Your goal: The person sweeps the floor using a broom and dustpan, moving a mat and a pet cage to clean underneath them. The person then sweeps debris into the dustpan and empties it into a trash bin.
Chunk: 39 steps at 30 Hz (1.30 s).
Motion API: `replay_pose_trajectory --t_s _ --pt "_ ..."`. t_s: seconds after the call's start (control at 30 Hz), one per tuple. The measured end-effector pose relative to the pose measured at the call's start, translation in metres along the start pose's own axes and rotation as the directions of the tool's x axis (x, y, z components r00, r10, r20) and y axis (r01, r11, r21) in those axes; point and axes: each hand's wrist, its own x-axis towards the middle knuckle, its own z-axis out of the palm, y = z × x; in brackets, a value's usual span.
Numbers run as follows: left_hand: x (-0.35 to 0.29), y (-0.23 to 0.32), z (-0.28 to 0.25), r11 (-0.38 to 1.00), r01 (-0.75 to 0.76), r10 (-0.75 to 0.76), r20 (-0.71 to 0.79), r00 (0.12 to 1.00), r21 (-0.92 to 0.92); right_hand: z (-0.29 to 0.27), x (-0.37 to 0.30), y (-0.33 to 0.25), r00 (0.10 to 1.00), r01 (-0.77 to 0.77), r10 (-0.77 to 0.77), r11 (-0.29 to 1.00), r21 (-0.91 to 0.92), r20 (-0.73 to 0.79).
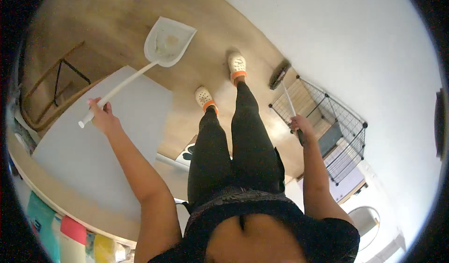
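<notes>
My left hand (104,116) is closed around the upper end of the long white handle of a dustpan (163,52). The white pan lies out ahead over the wooden floor, with a little pale debris in it. On the other side, my right hand (303,126) grips the handle of a broom (289,97). The broom's dark bristle head (280,75) is down at the floor by the foot of the white wall, beside a black wire rack. My fingers partly hide both handles where I hold them.
A pale grey tabletop (135,104) with a wooden edge lies at my left. Beyond it is a chair frame (56,83). The black wire rack (327,122) stands along the right wall (365,43). My feet in cream clogs (237,62) are on the wooden floor (210,29).
</notes>
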Motion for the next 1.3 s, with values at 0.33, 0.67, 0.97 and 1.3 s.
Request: replay_pose_trajectory --t_s 0.33,0.67,0.97,1.3 --pt "-0.033 0.022 0.011 0.973 -0.102 0.062 -0.191 0.980 -0.208 0.120 0.012 -0.169 0.983 0.092 -0.062 0.981 -0.170 0.175" --pt "-0.041 0.052 0.046 0.951 -0.212 0.121 -0.357 0.926 -0.226 0.227 0.158 -0.420 0.687 0.493 -0.281 0.858 -0.145 0.670" --pt "-0.052 0.074 0.048 0.935 -0.291 0.172 -0.460 0.871 -0.201 0.106 0.058 -0.375 0.911 0.393 -0.066 0.430 -0.813 0.406" --pt "-0.054 0.069 0.038 0.933 -0.284 0.145 -0.489 0.860 -0.223 0.162 0.058 -0.311 0.704 0.455 0.040 -0.792 -0.407 0.709"
